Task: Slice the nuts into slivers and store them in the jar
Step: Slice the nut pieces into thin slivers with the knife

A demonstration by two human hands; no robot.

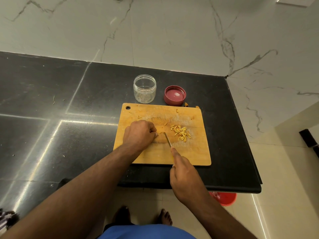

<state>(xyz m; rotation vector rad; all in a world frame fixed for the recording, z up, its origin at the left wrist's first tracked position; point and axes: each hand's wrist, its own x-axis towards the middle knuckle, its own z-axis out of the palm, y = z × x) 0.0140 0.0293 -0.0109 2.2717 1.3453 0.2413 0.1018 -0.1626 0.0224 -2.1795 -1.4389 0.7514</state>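
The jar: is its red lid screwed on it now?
No, the jar stands open behind the cutting board, and the red lid lies upside down on the counter beside it.

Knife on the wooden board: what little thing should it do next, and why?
Probably press the small steel knife down for another thin cut. The right hand holds it with the blade next to the left hand, whose curled fingertips pinch something small on the rectangular wooden cutting board. A pile of pale nut slivers lies right of the blade, and the clear plastic jar looks empty.
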